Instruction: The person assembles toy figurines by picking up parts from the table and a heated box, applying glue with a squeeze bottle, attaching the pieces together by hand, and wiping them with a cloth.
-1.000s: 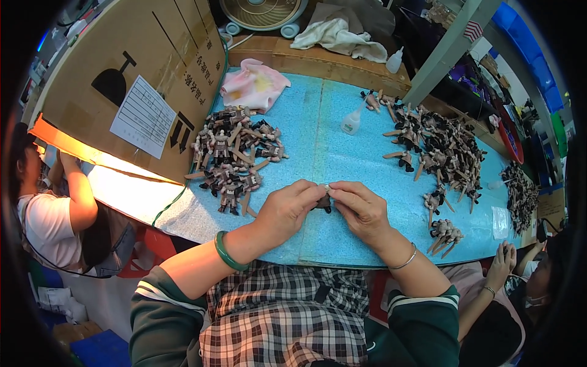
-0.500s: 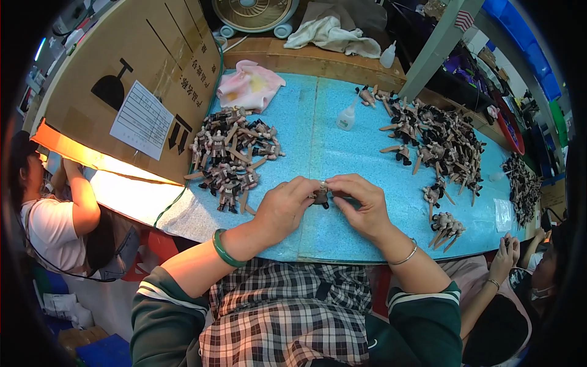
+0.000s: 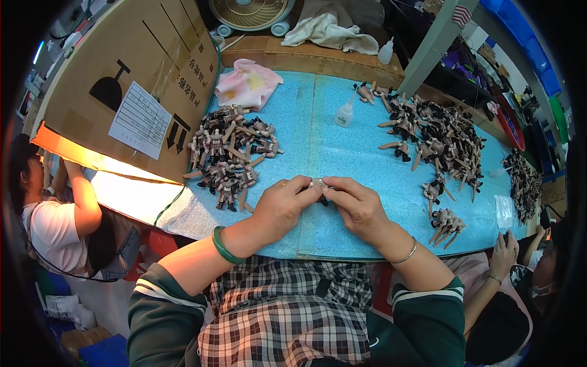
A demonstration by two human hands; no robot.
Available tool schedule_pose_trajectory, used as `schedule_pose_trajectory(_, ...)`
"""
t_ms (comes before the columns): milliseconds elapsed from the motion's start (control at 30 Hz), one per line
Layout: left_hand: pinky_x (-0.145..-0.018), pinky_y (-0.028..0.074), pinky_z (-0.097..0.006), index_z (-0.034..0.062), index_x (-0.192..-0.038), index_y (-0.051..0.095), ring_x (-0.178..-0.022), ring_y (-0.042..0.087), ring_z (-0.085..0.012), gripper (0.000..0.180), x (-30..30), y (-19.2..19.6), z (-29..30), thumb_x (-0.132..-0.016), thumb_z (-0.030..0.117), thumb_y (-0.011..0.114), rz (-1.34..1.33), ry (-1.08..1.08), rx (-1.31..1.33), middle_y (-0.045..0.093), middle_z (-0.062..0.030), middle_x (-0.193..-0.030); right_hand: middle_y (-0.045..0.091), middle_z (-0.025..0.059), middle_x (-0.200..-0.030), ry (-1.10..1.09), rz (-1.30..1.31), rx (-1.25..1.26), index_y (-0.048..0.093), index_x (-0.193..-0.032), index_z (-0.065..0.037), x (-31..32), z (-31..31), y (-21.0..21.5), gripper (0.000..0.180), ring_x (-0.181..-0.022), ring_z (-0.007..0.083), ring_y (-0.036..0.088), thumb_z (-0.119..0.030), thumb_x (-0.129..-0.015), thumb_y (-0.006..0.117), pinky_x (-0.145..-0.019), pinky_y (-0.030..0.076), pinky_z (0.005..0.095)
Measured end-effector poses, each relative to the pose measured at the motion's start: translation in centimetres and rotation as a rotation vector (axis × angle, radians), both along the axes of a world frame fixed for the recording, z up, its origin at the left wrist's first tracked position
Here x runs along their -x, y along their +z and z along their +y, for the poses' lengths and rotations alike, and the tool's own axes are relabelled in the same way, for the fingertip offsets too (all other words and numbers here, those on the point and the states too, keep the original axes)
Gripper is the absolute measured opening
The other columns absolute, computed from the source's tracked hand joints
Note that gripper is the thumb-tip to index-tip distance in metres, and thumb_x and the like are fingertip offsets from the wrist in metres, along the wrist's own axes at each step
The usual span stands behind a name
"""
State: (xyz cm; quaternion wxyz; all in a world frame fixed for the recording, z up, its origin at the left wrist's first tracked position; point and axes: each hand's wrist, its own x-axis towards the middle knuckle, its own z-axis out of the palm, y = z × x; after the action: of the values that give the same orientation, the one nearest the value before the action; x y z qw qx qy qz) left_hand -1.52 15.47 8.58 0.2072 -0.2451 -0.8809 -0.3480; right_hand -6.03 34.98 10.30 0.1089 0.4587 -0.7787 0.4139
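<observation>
Between my hands, above the near part of the blue tabletop, is a small toy figure [image 3: 317, 183], mostly covered by my fingers; its pale top and some dark parts show. My left hand [image 3: 282, 207], with a green bangle on the wrist, pinches it from the left. From the other side my right hand [image 3: 354, 203] is closed on the same figure, thumb and forefinger together. To the left lies a pile of similar figures [image 3: 225, 156] in grey-brown and black. A larger heap of figures [image 3: 443, 140] spreads on the right, with a small cluster [image 3: 447, 223] nearer me.
A white squeeze bottle [image 3: 344, 114] stands past my hands. A pink cloth [image 3: 249, 84] lies at the back left, beside a tall cardboard sheet [image 3: 137, 79]. A fan [image 3: 251, 12] sits behind a wooden ledge [image 3: 318, 59]. People sit at both sides.
My fingers have closed in more tightly around the figure, hiding more of it. The co-worker's hands at the right have shifted slightly. The piles stay as they were.
</observation>
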Motion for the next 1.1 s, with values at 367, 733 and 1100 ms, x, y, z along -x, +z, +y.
schedule_pose_trajectory(367,-0.058,0.049,-0.037,0.0078,-0.098,0.055,-0.070,0.060,-0.0287,0.025,-0.1,-0.2,0.2,-0.074,0.001,0.056,-0.021,0.023,0.004,0.058,-0.0091,-0.093,0.062,0.0128,-0.097,-0.092,0.032,0.062,0.062,-0.099,-0.001,0.0,-0.2,0.0,0.034,-0.087,0.0297,0.062,0.013,-0.069,0.057,-0.071,0.052,0.0340)
schedule_pose_trajectory(733,-0.057,0.048,-0.037,0.0076,-0.098,0.053,-0.068,0.058,-0.0291,0.026,-0.2,-0.4,0.1,-0.074,0.000,0.055,0.023,0.003,0.014,0.059,-0.0100,-0.097,0.059,0.0143,-0.101,-0.116,-0.010,0.003,0.060,-0.099,0.002,0.1,-0.1,0.5,0.036,-0.090,0.0299,0.060,0.011,-0.065,0.055,-0.071,0.050,0.0361)
schedule_pose_trajectory(1100,-0.059,0.049,-0.038,0.0053,-0.103,0.053,-0.074,0.061,-0.0313,0.030,-0.3,-0.2,0.5,-0.075,-0.001,0.063,-0.110,0.090,-0.132,0.061,-0.0118,-0.092,0.057,0.0160,-0.108,-0.163,0.279,-0.274,0.056,-0.112,0.002,-0.6,-0.5,-0.1,0.042,-0.102,0.0300,0.056,0.005,-0.070,0.056,-0.085,0.044,0.0389)
